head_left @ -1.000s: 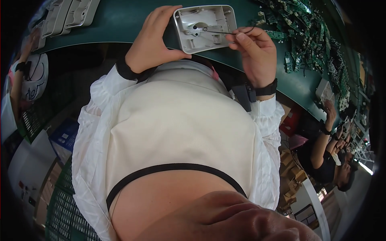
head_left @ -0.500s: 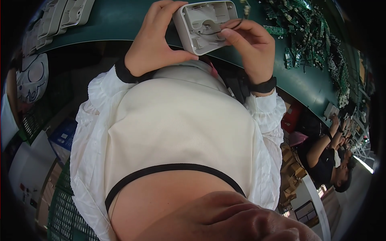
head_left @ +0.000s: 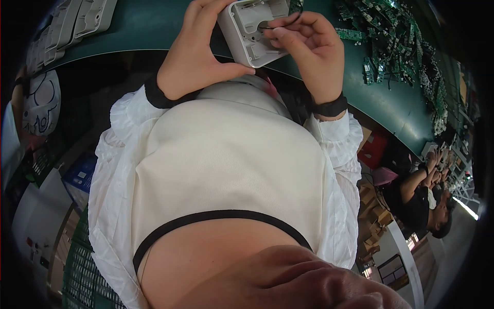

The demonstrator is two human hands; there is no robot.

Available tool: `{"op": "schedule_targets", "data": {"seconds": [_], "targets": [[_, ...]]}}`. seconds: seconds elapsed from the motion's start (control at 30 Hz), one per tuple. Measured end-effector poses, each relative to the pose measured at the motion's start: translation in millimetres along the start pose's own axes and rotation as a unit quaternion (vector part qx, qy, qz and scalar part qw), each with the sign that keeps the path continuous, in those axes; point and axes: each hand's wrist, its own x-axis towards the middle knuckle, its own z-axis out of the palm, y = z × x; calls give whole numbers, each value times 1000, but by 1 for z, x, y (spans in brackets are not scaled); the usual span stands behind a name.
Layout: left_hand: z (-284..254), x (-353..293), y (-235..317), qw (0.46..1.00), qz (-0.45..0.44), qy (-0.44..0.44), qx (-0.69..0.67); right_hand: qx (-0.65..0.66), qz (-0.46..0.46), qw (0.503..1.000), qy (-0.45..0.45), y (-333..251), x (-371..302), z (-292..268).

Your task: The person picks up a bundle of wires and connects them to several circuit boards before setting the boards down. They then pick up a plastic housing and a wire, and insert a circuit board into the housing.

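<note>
A white plastic housing (head_left: 237, 45), open side up, is tilted at the near edge of the green table. My left hand (head_left: 198, 54) grips it from the left, thumb along the near side and fingers over the far side. Over the housing's cavity, my right hand (head_left: 314, 49) pinches a thin dark cable (head_left: 295, 20) between thumb and fingertips. Part of the cable loops above the fingers toward a small green circuit board (head_left: 296, 6) at the top edge of the view. The fingers hide the cable's lower end and some of the cavity.
Several more white housings (head_left: 95, 18) stand at the table's far left. A heap of green circuit boards (head_left: 393, 41) spreads over the green table (head_left: 383, 105) on the right. Farther right sits a co-worker (head_left: 411, 201) in dark clothing. A green crate (head_left: 85, 262) is at lower left.
My right hand has moved left and slightly up, deeper over the housing's cavity, carrying the cable. The housing has shifted slightly up and left with my left hand.
</note>
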Motion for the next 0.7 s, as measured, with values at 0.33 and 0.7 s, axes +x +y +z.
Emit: {"op": "schedule_targets", "data": {"seconds": [0.33, 0.7], "targets": [[37, 15, -58, 902, 337, 151, -222, -79, -24, 997, 3, -3, -5, 4], [-6, -7, -6, 1000, -7, 5, -19, -94, 25, 995, -16, -8, -3, 12]]}}
